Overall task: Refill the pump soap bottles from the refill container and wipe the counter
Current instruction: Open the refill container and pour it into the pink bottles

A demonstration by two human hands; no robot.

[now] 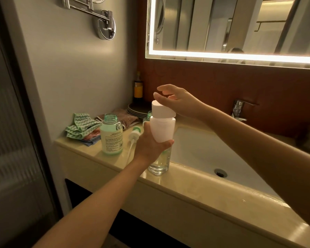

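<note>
My left hand (150,142) grips a white refill container (162,127) with a broad white cap (162,109), held above a clear pump bottle (159,162) that stands on the counter by the sink. My right hand (175,101) hovers just above and behind the cap, fingers spread and relaxed. An uncapped green-tinted soap bottle (111,136) with a label stands to the left. A white and green pump head (135,134) with its tube lies on the counter between the bottles. Folded cloths (82,128) lie at the counter's far left.
The beige counter (195,187) holds a white sink (209,154) with a drain and a chrome tap (239,110). Stacked dark plates (138,109), a dark bottle (138,88) and another green-tinted bottle (148,116) stand at the back. A lit mirror (240,27) hangs above.
</note>
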